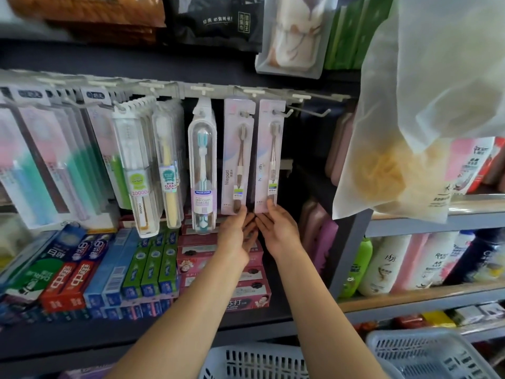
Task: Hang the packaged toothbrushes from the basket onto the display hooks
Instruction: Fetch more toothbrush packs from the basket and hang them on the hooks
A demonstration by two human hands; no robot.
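Two pale pink toothbrush packs hang side by side on display hooks: the left pack [236,157] and the right pack [269,157]. My left hand [238,233] touches the bottom edge of the left pack, fingers loosely spread, not gripping. My right hand [276,228] touches the bottom edge of the right pack with its fingertips, also not gripping. An empty hook [314,112] juts out just right of the right pack. Two white slotted baskets sit low in view, one at centre [254,362] and one at right [426,354]; their contents are hidden.
More toothbrush packs fill the hooks to the left, including a clear case [202,165]. Toothpaste boxes [114,269] lie on the shelf below. A hanging translucent bag [426,119] crowds the upper right. Shampoo bottles [393,263] stand on the right shelf.
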